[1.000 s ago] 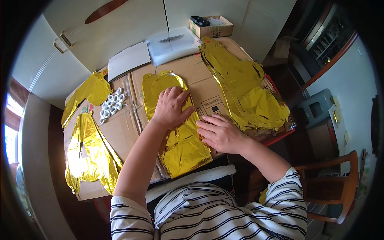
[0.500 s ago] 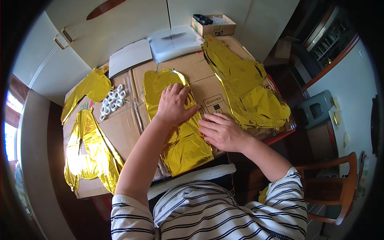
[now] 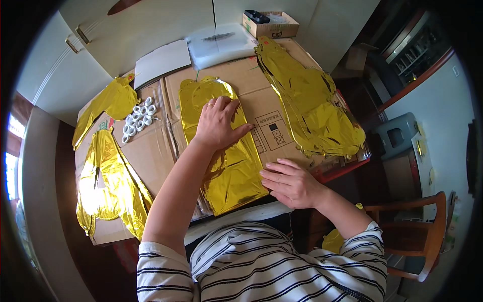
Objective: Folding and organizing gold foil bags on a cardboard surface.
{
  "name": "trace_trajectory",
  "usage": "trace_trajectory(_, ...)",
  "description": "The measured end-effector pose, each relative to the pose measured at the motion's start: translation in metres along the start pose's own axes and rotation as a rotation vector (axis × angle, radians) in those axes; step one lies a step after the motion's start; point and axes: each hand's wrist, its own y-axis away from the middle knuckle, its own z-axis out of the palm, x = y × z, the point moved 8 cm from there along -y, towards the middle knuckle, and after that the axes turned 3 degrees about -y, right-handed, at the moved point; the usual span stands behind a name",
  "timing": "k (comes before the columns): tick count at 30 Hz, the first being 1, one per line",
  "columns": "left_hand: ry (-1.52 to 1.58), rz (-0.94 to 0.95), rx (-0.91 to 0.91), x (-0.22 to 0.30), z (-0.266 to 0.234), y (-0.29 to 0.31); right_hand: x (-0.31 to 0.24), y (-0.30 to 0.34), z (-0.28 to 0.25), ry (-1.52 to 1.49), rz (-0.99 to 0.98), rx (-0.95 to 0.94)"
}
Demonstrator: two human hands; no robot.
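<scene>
A flat, folded gold foil balloon point(image 3: 236, 181) lies lengthwise in front of me on a cardboard-covered table point(image 3: 156, 156). My left hand point(image 3: 217, 123) rests on its upper half, palm down, thumb stretched out to the right and fingers loosely bent. Along the balloon's lower right edge lies my right hand point(image 3: 293, 185), its fingers extended and their tips touching the foil's border. Neither hand grips anything. To the right, a stack of gold foil balloons point(image 3: 312, 105) is spread out with uneven edges.
Gold foil pieces lie at the near left point(image 3: 113, 176) and far left point(image 3: 103, 108), beside several small white rolls point(image 3: 138, 122). Along the back are a white sheet point(image 3: 162, 61), clear plastic bags point(image 3: 216, 53) and a small box point(image 3: 276, 31). A wooden chair point(image 3: 432, 236) stands right.
My right hand has slid down along the balloon's right edge toward me. My left hand has stayed on its upper half. The view has shifted slightly.
</scene>
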Motion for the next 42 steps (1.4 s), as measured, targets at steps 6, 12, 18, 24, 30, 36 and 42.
trace_trajectory(6,-0.013,0.012,0.037,-0.003,-0.002,0.003,0.028,-0.019,-0.007,-0.146,0.113,0.151)
trace_trajectory(12,0.006,0.028,0.071,-0.002,-0.001,0.002,0.036,-0.060,0.014,0.172,0.138,0.065)
trace_trajectory(18,-0.024,-0.049,-0.018,-0.010,-0.001,-0.008,0.035,-0.057,0.021,0.219,0.127,0.032)
trace_trajectory(24,-0.110,-0.115,-0.098,-0.039,0.001,-0.035,0.032,-0.060,0.020,0.209,0.125,0.031)
trace_trajectory(30,-0.092,-0.209,-0.214,-0.064,0.009,-0.066,0.034,-0.057,0.020,0.195,0.122,0.052)
trace_trajectory(36,-0.102,-0.260,-0.312,-0.076,0.016,-0.085,0.035,-0.057,0.018,0.177,0.145,0.056)
trace_trajectory(42,-0.151,-0.291,-0.176,-0.087,0.017,-0.092,0.035,-0.056,0.020,0.184,0.135,0.052)
